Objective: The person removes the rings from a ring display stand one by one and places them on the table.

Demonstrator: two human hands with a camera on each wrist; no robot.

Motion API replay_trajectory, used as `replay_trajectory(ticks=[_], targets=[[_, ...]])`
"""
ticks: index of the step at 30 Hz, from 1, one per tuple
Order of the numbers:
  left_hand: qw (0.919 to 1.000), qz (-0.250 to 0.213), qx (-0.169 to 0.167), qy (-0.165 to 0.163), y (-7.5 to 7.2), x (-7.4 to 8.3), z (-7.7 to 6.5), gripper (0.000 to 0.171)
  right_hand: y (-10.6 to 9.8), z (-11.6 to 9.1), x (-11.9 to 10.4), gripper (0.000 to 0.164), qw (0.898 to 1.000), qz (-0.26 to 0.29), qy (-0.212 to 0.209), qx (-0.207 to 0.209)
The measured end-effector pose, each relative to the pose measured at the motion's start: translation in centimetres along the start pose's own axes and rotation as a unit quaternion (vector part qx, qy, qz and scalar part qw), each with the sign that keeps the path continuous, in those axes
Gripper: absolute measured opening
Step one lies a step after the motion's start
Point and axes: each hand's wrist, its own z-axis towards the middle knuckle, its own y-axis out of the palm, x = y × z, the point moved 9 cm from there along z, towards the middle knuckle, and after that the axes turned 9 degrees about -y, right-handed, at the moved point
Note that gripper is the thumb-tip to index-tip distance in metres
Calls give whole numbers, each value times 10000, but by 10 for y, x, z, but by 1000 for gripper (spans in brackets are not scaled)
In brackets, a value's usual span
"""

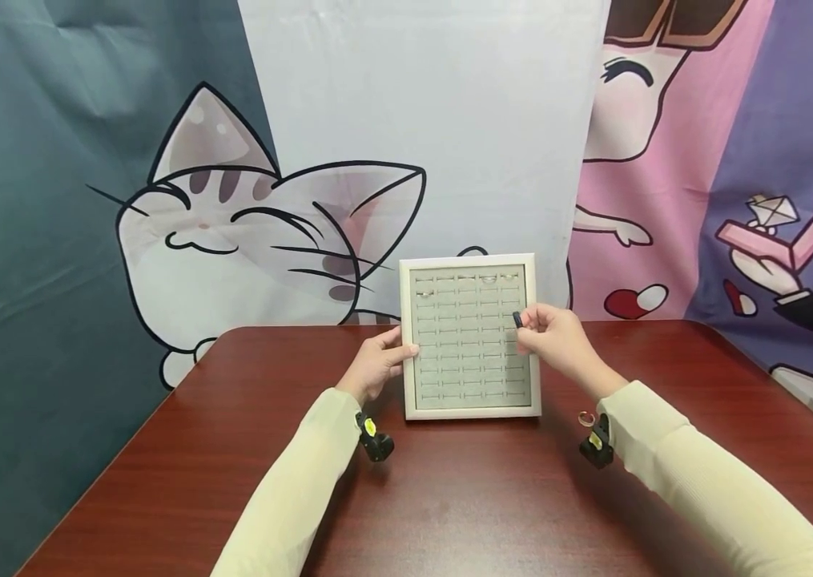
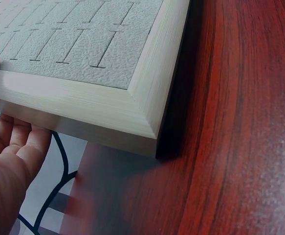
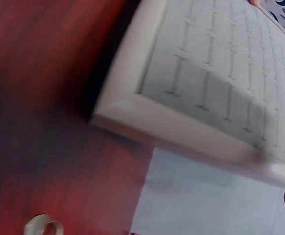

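Note:
A ring display board [image 1: 471, 385], grey-padded with rows of slots in a pale frame, stands tilted up on the table. My left hand [image 1: 375, 362] grips its left edge, thumb on the front and fingers behind, as the left wrist view also shows. Near the board's right edge, my right hand [image 1: 550, 332] pinches a small black ring [image 1: 517, 320] in front of the upper slots. Silver-looking rings [image 1: 489, 279] sit in the top row toward the right, and another ring [image 1: 424, 294] in the second row at the left. In the right wrist view only a sliver of that hand shows.
A loose ring [image 1: 586, 418] lies on the reddish-brown table [image 1: 449, 497] beside the right wrist camera [image 1: 597, 445]. Behind the table's far edge hangs a printed cloth [image 1: 435, 96] with a cartoon cat.

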Motion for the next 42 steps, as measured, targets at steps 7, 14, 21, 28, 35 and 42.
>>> replay_trajectory(ticks=[7, 14, 21, 28, 35, 42], targets=[[9999, -102, -35, -10, 2, -2, -1, 49, -4, -15, 13, 6, 9999, 60, 151, -50], [9999, -73, 45, -59, -1, -2, 0, 47, -11, -29, 18, 5, 9998, -137, 140, -44], [9999, -132, 53, -81, -2, -3, 1, 49, -14, -52, 27, 6, 9992, 203, 312, -129], [9999, -100, 47, -24, 0, -1, 1, 50, -20, -71, 38, 8, 9979, 186, 598, -192], [9999, -96, 78, -36, 0, 2, 0, 51, -28, -89, 49, 9, 9961, 221, 720, -457], [9999, -122, 72, -45, 0, -1, 0, 51, -32, -101, 58, 10, 9930, 317, 774, -838]])
